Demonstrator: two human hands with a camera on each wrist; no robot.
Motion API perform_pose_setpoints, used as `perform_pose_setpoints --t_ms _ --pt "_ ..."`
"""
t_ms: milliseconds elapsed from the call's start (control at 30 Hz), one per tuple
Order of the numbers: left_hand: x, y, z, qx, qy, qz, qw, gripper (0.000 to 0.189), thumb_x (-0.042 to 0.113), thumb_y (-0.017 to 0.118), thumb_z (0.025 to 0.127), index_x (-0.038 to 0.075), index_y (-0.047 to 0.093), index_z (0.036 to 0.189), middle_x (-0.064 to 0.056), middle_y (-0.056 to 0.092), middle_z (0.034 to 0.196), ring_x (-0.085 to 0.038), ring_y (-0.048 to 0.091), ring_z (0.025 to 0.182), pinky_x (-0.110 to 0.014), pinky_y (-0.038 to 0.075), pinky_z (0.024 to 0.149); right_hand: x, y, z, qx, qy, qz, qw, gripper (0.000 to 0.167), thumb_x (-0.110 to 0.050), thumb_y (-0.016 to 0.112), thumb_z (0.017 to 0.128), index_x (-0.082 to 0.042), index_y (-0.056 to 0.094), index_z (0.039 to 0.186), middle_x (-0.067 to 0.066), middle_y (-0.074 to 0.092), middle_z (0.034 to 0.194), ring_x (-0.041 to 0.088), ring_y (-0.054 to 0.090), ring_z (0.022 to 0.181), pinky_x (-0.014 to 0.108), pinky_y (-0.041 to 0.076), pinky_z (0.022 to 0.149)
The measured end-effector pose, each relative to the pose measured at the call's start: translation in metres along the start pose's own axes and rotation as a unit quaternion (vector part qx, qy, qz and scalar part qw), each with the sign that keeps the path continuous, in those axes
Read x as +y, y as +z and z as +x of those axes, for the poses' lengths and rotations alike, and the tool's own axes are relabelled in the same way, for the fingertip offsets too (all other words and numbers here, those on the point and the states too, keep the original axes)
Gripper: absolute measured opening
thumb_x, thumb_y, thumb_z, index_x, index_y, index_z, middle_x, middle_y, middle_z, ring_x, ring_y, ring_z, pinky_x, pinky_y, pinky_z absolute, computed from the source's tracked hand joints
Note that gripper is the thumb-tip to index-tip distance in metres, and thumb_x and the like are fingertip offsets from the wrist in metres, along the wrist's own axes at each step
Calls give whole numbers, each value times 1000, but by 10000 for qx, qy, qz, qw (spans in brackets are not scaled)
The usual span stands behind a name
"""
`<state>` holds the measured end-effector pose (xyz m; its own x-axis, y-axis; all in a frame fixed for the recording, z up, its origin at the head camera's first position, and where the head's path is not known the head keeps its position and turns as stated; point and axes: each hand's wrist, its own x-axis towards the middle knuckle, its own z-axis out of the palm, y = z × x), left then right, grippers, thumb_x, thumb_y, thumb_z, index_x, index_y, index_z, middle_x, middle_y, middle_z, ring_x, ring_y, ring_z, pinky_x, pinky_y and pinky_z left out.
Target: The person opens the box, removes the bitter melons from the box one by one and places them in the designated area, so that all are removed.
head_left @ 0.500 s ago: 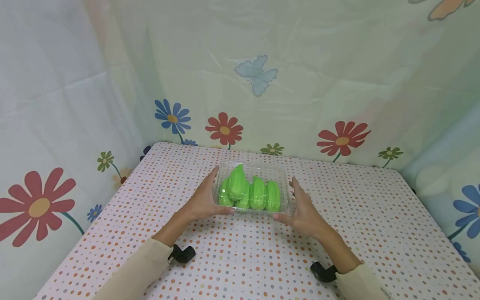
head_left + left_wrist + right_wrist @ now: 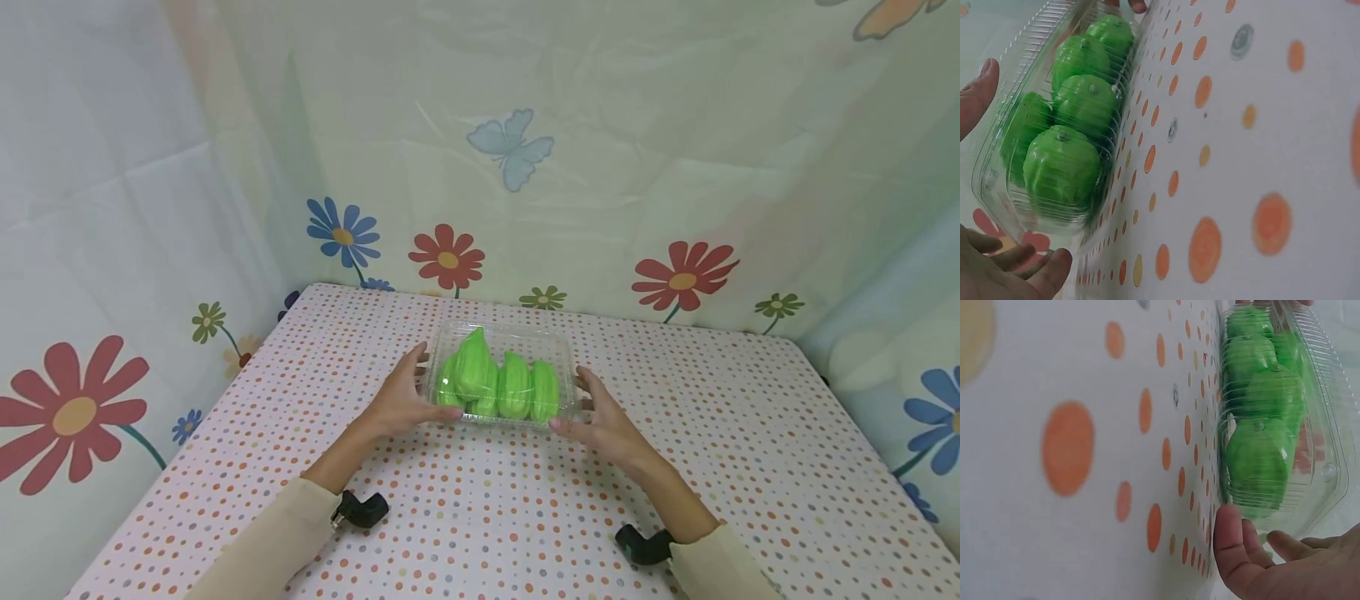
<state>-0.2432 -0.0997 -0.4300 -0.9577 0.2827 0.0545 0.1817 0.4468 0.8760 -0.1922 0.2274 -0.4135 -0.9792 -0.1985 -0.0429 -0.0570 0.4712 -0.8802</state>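
A clear plastic clamshell box (image 2: 517,333) sits on the table and holds several bright green, ridged, pointed pieces (image 2: 515,385) that look like toy vegetables. Its lid appears to be down. At the box's left end is my left hand (image 2: 401,400), thumb toward the front corner and fingers spread along the side. In the left wrist view, the left thumb (image 2: 982,94) and fingers stand a little apart from the plastic. On the opposite end, my right hand (image 2: 607,425) has its fingers loosely bent beside the box. In the right wrist view its fingertips (image 2: 1229,525) are close to the lower edge; contact cannot be told.
A dotted cloth (image 2: 480,517) covers the table. Behind it and at both sides hang curtains (image 2: 600,167) printed with flowers and butterflies. Black camera mounts (image 2: 363,508) show at both wrists, below beige sleeves (image 2: 270,542).
Both hands have loosened from the box ends, their fingers moving back and slightly outward. The box and the green pieces have hardly moved.
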Motion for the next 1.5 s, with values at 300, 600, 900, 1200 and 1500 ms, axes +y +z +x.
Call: perform_pose_setpoints --t_ms 300,600,900,1200,1500 --pt "-5 -5 -1 -51 102 -622 9980 116 42 93 69 2 28 156 -21 42 152 -39 43 140 -48 46 108 -1 4 1 71 240 526 9983 109 -23 78 87 -9 1 163 26 14 163 47 29 139 58 45 98" --pt "-6 -3 -4 91 -70 -911 9958 106 40 92 72 0 34 151 -21 45 145 -38 46 133 -52 45 106 2 9 3 209 372 1232 9915 103 -13 76 87 -7 3 159 26 16 161 32 48 106 37 54 71" --pt "-1 -1 -6 232 -116 -1021 9944 101 40 92 70 -2 41 146 -19 51 133 -32 50 120 -46 45 102 7 6 4 137 302 1626 9861 93 -8 76 86 -3 11 154 26 18 156 23 52 91 34 54 68" --pt "-3 3 -9 285 -2 -1122 9933 91 33 90 75 -3 45 145 -21 52 126 -29 50 111 -40 45 95 9 8 4 192 435 1807 9824 86 -8 77 86 -1 19 149 23 42 126 19 53 80 30 50 64" --pt "-2 5 -13 521 -52 -1145 9920 89 32 93 71 -3 52 140 -19 56 133 -29 54 114 -41 47 97 12 9 2 119 475 2601 9643 82 -5 77 86 -3 26 149 4 49 92 11 48 55 24 39 48"
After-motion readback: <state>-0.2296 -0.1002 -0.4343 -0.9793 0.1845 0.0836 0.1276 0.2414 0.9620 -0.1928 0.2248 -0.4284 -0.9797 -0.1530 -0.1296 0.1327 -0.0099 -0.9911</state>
